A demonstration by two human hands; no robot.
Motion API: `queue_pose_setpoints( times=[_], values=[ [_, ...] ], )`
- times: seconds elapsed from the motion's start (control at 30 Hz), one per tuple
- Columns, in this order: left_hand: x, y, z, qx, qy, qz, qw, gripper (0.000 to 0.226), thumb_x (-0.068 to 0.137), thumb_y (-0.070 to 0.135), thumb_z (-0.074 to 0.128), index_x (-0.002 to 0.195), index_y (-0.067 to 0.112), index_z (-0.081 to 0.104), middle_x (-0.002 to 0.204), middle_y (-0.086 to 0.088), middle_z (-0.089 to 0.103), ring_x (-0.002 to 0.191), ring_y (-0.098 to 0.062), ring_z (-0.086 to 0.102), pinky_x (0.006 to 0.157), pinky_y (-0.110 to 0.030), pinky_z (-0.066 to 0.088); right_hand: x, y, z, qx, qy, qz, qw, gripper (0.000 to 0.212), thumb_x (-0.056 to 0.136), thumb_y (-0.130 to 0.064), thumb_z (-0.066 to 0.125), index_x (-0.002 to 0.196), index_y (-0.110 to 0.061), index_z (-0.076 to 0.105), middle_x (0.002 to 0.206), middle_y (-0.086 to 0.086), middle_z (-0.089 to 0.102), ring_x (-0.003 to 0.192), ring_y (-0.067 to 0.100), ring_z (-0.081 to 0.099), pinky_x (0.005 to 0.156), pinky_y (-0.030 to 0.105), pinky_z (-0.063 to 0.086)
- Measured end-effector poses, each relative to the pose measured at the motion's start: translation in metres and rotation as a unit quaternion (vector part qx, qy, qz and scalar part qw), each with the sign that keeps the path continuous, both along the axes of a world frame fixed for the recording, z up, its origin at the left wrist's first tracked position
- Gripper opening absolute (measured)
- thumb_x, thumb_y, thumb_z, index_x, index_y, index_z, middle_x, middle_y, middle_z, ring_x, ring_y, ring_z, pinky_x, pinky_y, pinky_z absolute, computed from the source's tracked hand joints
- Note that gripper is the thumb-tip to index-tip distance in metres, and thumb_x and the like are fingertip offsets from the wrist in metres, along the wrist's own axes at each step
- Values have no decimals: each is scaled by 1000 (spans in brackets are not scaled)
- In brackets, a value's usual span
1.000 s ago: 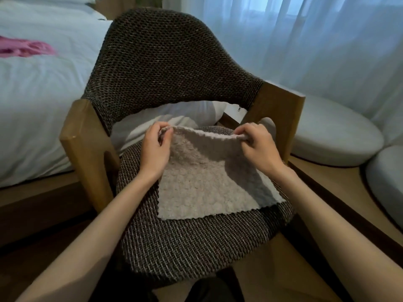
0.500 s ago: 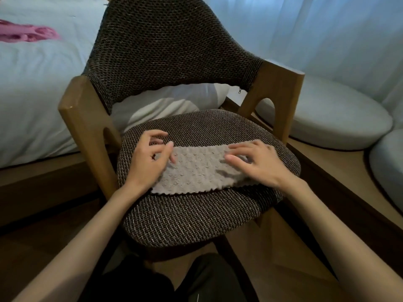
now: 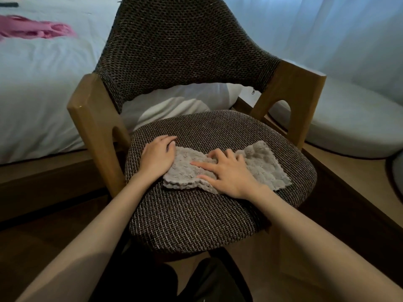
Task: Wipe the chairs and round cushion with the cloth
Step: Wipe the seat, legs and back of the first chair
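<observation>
Cloth (image 3: 262,165), pale grey and nubbly, lies rumpled on the seat of a chair (image 3: 202,216) covered in dark brown woven fabric, seen from the wearer's own viewpoint, looking down along two bare forearms. The left hand (image 3: 157,159) rests palm down at the cloth's left end, fingers bent with the tips turned downward; whether it pinches the cloth or only presses on it cannot be told. The right hand (image 3: 227,174) lies on the middle of the cloth, just beside the left hand. Its thumb and forefinger stretch flat toward the left hand, while its other fingers curl into the fabric and gather it into a narrow waist. Past the outer side of the right hand, the cloth's free end fans out flat across the seat. Beyond both hands rises the chair's curved backrest in the same weave, with a pale wooden armrest outside each hand. A white pillow (image 3: 174,103) shows through the gap under the backrest. Far to the right of the right hand, a pale round cushion (image 3: 349,129) lies on the wooden floor (image 3: 340,173), well apart from the cloth. Left of the left hand stands a bed (image 3: 43,88) with white bedding and pink fabric (image 3: 41,31) on it. A sheer pale curtain (image 3: 327,29) hangs beyond the right hand.
</observation>
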State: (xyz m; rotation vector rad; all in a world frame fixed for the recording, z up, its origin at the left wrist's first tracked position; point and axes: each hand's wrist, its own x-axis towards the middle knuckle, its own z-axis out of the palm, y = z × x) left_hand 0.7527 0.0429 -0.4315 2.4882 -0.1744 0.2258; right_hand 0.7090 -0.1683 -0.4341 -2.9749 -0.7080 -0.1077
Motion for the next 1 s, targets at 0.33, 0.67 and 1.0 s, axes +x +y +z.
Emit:
queue_pose_setpoints(
  times=[0.33,0.67,1.0],
  values=[
    [21,-3,1,-89,-11,44,995,36,102,26,37,132,16,55,134,-7,54,125,-21,47,105,-36,36,25,-15,20,77,-96,-25,992,34,95,-54,47,112,-36,69,81,-9,56,68,8,55,59,30,50],
    [10,-45,23,-59,-26,-59,996,38,92,40,55,128,27,55,139,1,40,133,-18,27,110,-40,24,67,-69,44,129,49,-180,974,51,94,-52,47,140,-29,47,137,3,53,130,32,37,107,50,32],
    [-28,-62,3,80,-24,-253,964,44,77,52,62,116,42,44,114,14,36,108,-6,33,98,-36,36,67,-66,48,202,213,-165,942,27,97,-25,56,75,-13,65,78,-7,61,79,15,58,79,35,47]
  ],
)
